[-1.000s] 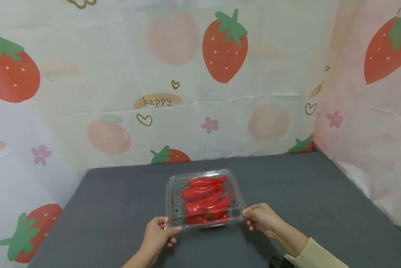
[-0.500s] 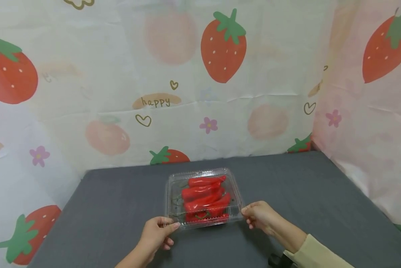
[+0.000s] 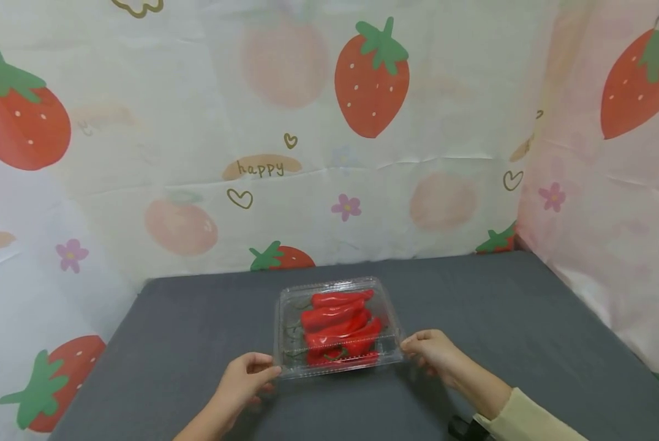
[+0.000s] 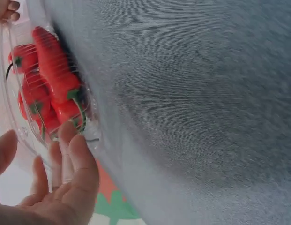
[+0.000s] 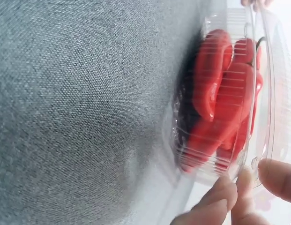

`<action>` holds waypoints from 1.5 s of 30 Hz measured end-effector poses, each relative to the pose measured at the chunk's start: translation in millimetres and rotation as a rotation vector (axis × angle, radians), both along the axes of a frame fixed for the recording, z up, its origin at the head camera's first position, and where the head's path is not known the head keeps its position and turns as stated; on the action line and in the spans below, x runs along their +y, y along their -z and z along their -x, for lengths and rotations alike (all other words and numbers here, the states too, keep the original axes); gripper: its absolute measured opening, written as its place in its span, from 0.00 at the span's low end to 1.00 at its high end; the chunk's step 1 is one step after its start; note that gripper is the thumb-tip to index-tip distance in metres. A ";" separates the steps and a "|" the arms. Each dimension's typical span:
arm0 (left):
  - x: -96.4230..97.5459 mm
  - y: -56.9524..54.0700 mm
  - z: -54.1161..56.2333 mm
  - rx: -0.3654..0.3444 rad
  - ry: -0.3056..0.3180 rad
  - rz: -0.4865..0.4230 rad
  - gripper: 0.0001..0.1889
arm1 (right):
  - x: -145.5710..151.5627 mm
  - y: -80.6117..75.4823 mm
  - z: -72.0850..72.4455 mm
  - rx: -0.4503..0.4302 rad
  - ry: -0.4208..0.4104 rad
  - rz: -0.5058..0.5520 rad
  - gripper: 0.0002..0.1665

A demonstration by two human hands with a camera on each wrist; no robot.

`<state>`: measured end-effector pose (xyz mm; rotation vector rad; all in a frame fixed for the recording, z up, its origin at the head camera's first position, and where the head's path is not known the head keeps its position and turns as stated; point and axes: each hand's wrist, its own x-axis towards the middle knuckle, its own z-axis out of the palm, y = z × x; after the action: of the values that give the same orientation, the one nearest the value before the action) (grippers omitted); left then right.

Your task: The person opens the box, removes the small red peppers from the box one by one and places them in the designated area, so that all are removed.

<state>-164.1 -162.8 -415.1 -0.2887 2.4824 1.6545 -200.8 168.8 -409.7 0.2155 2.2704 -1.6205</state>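
A clear, thin-walled plastic clamshell box (image 3: pixel 337 324) with rounded corners and a ribbed, glossy lid sits near the front middle of the dark grey woven cloth tabletop (image 3: pixel 500 318). Packed inside it are several smooth, shiny red chilli peppers (image 3: pixel 337 321) with green stems, long and tapered, lying crosswise and pressed against one another.

The left hand (image 3: pixel 244 383) is at the box's near left corner; in the left wrist view its fingers (image 4: pixel 77 159) are gently bent, with the tips against the corner of the plastic flange and the thumb apart from them, so it touches rather than clasps. The right hand (image 3: pixel 431 352) is at the near right corner; the right wrist view shows its fingertips (image 5: pixel 215 194) and thumb pinching the thin rim of the box between them. A pale cream sleeve (image 3: pixel 522 419) covers the right forearm.

Behind and to both sides hangs a creased, matte fabric backdrop (image 3: pixel 329 141) printed with red strawberries, peaches, small flowers, hearts and the word "happy"
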 end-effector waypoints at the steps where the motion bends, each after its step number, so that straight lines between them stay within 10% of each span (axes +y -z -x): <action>1: -0.2 0.9 -0.5 0.031 0.002 0.001 0.17 | 0.4 -0.2 -0.5 0.006 0.006 -0.006 0.12; 18: -0.8 3.1 -11.2 0.295 0.111 0.146 0.19 | 1.3 -1.7 -3.9 0.069 0.054 -0.041 0.14; 28: 2.9 4.7 -10.9 0.229 0.035 0.058 0.16 | 1.0 -1.6 -7.4 0.054 0.041 -0.017 0.10; 45: -5.4 4.9 -20.8 0.176 0.156 0.050 0.21 | 7.3 -0.3 -26.1 0.080 0.004 0.017 0.13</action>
<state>-143.2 -168.1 -420.1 0.0468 2.5975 1.6213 -174.7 176.1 -409.4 0.1531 2.3151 -1.6784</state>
